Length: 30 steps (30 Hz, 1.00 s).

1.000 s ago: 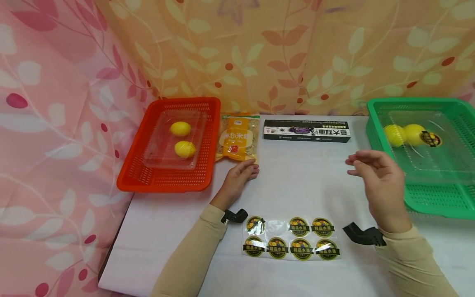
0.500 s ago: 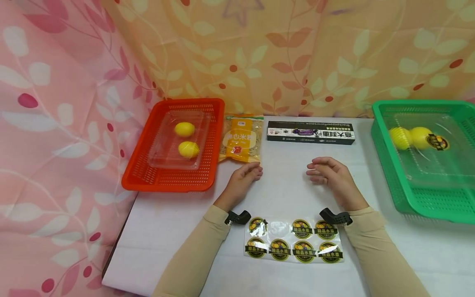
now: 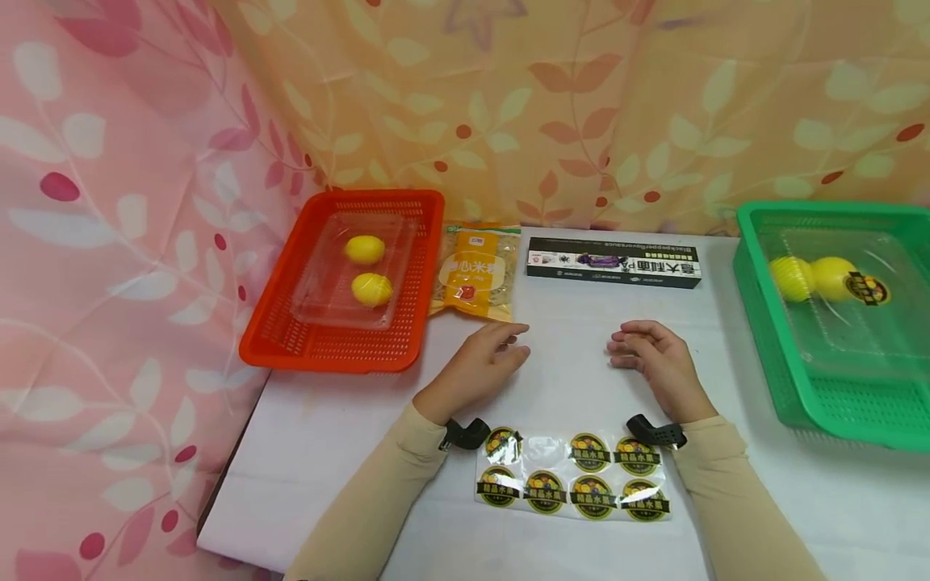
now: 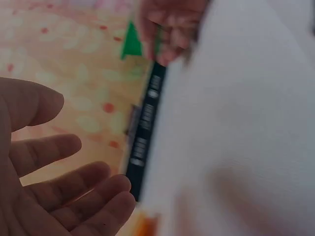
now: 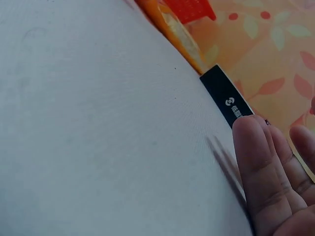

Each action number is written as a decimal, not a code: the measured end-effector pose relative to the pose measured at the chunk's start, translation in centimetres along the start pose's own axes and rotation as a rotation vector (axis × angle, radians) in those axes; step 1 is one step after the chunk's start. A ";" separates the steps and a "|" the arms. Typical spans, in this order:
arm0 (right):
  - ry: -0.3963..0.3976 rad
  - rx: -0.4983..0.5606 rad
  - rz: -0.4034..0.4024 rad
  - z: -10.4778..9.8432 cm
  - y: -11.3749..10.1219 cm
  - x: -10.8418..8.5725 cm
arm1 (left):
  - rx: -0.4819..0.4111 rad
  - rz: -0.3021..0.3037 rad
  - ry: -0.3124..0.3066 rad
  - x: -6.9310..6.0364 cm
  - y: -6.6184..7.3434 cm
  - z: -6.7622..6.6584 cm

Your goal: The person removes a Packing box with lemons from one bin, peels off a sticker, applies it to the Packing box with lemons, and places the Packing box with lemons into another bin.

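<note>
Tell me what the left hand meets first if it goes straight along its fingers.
Probably the right hand, which faces the left hand in the head view; aimed slightly more forward, it would reach the black box instead. Depth is unclear.

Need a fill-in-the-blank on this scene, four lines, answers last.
1. The sticker sheet bears ____ round stickers.
2. The left hand and right hand hold ____.
3. The orange-labelled bag lies between the ____ basket and the pasta box.
4. The stickered clear container sits in the ____ basket.

Missing words: seven; nothing; red; green
</note>
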State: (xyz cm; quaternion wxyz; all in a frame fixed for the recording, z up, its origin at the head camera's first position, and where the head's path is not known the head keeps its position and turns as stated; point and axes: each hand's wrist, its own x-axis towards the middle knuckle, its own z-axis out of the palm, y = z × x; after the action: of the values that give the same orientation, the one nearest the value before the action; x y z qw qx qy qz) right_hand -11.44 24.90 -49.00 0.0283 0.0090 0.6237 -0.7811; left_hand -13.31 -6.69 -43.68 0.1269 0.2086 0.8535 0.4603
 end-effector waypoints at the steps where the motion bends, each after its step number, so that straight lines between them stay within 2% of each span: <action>1: 0.004 -0.011 -0.002 0.0 0.0 -0.1 | -0.006 0.024 0.017 -0.3 0.8 -0.6; 4: 0.014 -0.017 -0.006 -0.1 0.1 -0.3 | -0.055 0.106 0.107 -1.3 2.9 -3.1; 7: 0.015 -0.014 -0.017 -0.2 0.0 -0.3 | -0.086 0.135 0.253 -1.8 3.9 -6.4; 10: 0.021 -0.010 -0.024 -0.4 -0.1 -0.3 | -0.055 0.069 0.380 -1.5 3.8 -10.2; 12: 0.029 -0.016 -0.023 -0.5 -0.1 -0.3 | 0.019 -0.013 0.439 -1.2 3.0 -12.9; 14: 0.032 -0.019 -0.016 -0.5 0.0 -0.3 | 0.111 -0.116 0.470 -1.0 1.9 -15.5; 17: 0.030 -0.017 -0.008 -0.4 0.2 -0.2 | 0.216 -0.263 0.468 -1.2 -0.5 -19.1; 21: 0.023 -0.022 -0.005 -0.2 0.3 -0.2 | 0.230 -0.399 0.429 -2.3 -3.6 -22.7; 25: 0.017 -0.033 -0.004 0.0 0.3 -0.1 | 0.200 -0.516 0.394 -3.5 -5.5 -24.5; 30: 0.009 -0.037 -0.015 -0.1 0.4 -0.1 | 0.260 -0.567 0.316 -4.2 -6.4 -25.2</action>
State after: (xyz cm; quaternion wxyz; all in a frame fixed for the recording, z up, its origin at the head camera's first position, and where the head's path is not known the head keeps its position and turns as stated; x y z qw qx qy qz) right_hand -11.32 24.96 -49.37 0.0200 0.0072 0.6383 -0.7695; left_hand -21.47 -30.22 -35.26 0.0886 -0.0959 0.9381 0.3209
